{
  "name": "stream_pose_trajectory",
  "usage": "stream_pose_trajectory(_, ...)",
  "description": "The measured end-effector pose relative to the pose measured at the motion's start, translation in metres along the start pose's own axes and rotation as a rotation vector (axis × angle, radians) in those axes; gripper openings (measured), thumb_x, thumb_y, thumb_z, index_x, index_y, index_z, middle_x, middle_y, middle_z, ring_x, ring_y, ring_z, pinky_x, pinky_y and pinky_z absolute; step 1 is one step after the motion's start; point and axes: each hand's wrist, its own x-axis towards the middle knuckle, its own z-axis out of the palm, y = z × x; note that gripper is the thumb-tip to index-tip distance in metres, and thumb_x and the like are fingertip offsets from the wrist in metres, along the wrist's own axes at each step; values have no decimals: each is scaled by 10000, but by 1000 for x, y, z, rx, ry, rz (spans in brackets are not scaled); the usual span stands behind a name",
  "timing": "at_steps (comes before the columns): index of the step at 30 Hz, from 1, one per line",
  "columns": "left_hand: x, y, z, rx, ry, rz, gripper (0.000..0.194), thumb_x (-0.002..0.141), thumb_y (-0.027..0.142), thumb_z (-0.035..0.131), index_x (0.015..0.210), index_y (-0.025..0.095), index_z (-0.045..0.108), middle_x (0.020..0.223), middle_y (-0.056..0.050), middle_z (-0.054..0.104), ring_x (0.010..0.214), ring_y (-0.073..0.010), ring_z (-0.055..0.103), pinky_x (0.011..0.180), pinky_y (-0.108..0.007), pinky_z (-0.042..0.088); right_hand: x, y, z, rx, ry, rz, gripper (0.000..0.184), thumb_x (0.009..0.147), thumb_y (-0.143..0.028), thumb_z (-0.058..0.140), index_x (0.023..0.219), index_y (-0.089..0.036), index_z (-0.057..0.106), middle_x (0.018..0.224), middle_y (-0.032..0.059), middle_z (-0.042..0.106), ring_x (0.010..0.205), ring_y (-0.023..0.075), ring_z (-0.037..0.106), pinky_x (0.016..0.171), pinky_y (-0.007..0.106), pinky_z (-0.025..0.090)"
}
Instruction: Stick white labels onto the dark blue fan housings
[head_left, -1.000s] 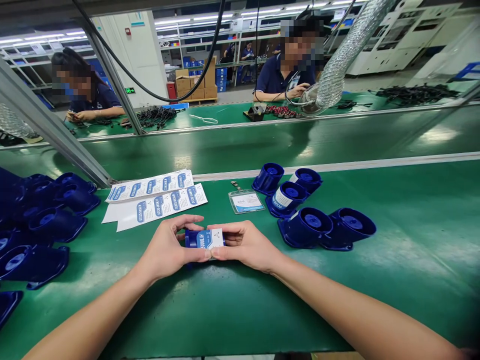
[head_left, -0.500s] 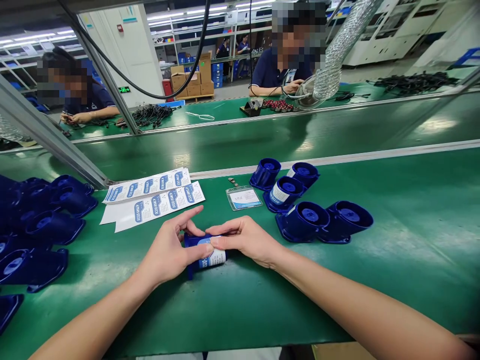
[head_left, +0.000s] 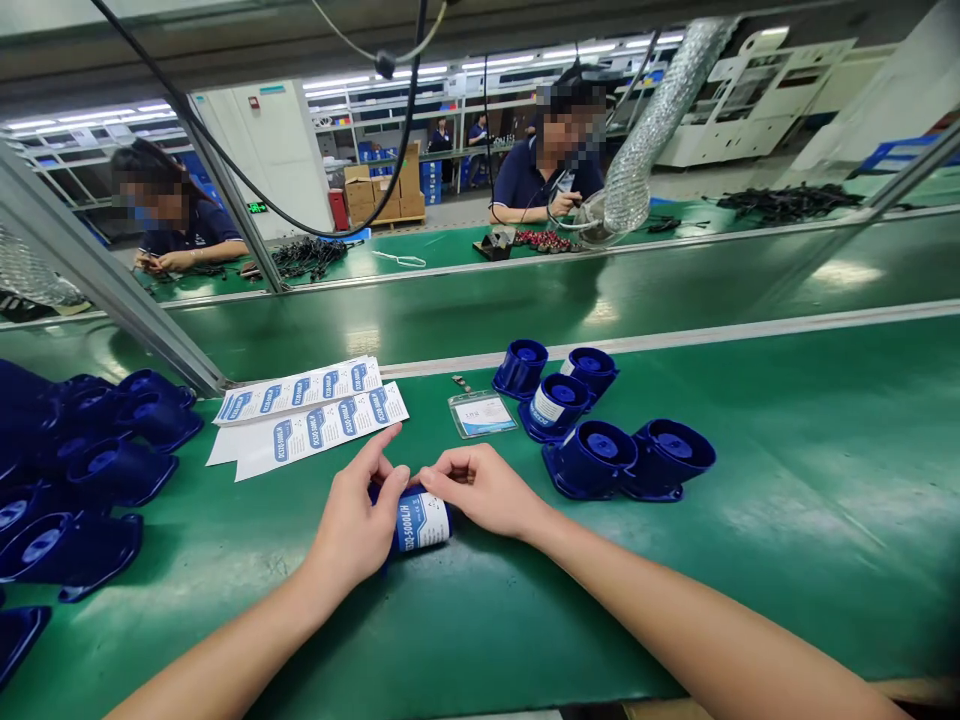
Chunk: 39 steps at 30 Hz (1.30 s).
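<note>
A blue plastic housing (head_left: pixel 395 549) lies on its side on the green bench in front of me. A white and blue printed label (head_left: pixel 429 522) wraps its curved side. My left hand (head_left: pixel 360 515) is closed around the housing's left end, thumb on top and index finger stretched out. At the label's upper edge, my right hand (head_left: pixel 487 490) is closed in a pinch, thumb and fingers against the housing; its fingertips partly hide what they press. Sheets of the same labels (head_left: pixel 322 415) lie behind my left hand.
Several blue housings (head_left: pixel 600 455), some labelled, stand at right; more blue housings (head_left: pixel 112 465) crowd the left. A badge holder (head_left: pixel 482 413) lies behind my hands. A metal post (head_left: pixel 112 270) rises at left. Beyond the divider, two co-workers (head_left: pixel 551 170) sit with cables and small parts.
The housing has rolled so more of the label's print faces me. My left thumb has lifted off the label's face to its upper edge. The view has shifted slightly.
</note>
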Motion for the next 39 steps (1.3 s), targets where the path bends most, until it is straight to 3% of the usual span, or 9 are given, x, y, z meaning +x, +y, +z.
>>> stream_pose_trajectory(2, -2, -7, 4, -101, 48, 29, 543, 1042, 512, 479, 1488, 207, 527, 845, 7, 590, 868, -164, 619, 855, -288, 478, -6, -2, 2, -217, -65, -148, 469, 715, -510, 928, 1013, -176, 789, 986, 63, 771, 912, 246, 701, 825, 345, 533)
stream_pose_trajectory(5, -5, -15, 8, -188, 69, 76, 512, 1072, 536, 419, 1447, 205, 529, 909, -10, 614, 898, -160, 623, 894, -286, 488, -11, 4, 11, -598, -62, -385, 710, 634, -478, 985, 1225, -209, 697, 1122, 74, 695, 967, 262, 662, 841, 365, 513)
stream_pose_trajectory(8, -7, -19, 10, -200, 85, 98, 473, 1087, 518, 399, 1438, 226, 522, 1078, -39, 622, 951, -157, 629, 923, -291, 494, -8, 18, 23, -724, 73, -491, 627, 594, -392, 983, 1062, -179, 624, 1001, 55, 619, 855, 232, 597, 715, 337, 453)
stream_pose_trajectory(11, -9, -21, 11, -162, 99, 109, 446, 1098, 498, 379, 1430, 237, 524, 1191, -58, 604, 1022, -166, 627, 964, -305, 487, -5, 24, 29, -686, 109, -561, 571, 579, -367, 978, 950, -201, 578, 919, 24, 578, 809, 208, 545, 691, 319, 414)
stream_pose_trajectory(15, -10, -23, 12, -137, 107, 150, 428, 1116, 468, 326, 1418, 240, 526, 1212, -60, 591, 1047, -164, 606, 963, -306, 477, -7, 17, 28, -522, 79, -456, 604, 544, -417, 1042, 935, -206, 633, 927, 6, 578, 812, 186, 543, 720, 306, 415)
stream_pose_trajectory(23, -16, -30, 18, -99, 104, 295, 376, 1132, 389, 319, 1461, 297, 478, 1201, -37, 578, 1089, -142, 580, 966, -289, 463, -11, 6, 27, -240, 54, -194, 501, 506, -273, 1027, 779, -178, 618, 889, -26, 563, 802, 158, 534, 724, 281, 406)
stream_pose_trajectory(28, -17, -33, 21, -120, 115, 340, 372, 1132, 364, 335, 1487, 324, 439, 1194, -24, 569, 981, -109, 587, 863, -260, 476, -5, 7, 24, -150, 40, -104, 493, 496, -315, 1024, 750, -163, 630, 869, -28, 580, 763, 143, 539, 691, 268, 393)
stream_pose_trajectory(33, -20, -30, 20, -103, 100, 364, 363, 1130, 318, 341, 1478, 326, 444, 1183, -19, 586, 1045, -107, 583, 907, -257, 469, 3, 5, 24, -95, 58, -52, 420, 583, -427, 1002, 612, -138, 698, 729, -20, 560, 704, 129, 520, 665, 273, 361)
stream_pose_trajectory(39, -21, -29, 11, -132, 16, 282, 378, 1086, 334, 480, 1463, 313, 458, 1181, -27, 601, 965, -116, 590, 899, -282, 483, 5, 8, 12, -131, -13, -37, 434, 690, -497, 933, 670, -137, 692, 699, 3, 623, 647, 128, 536, 602, 257, 381)
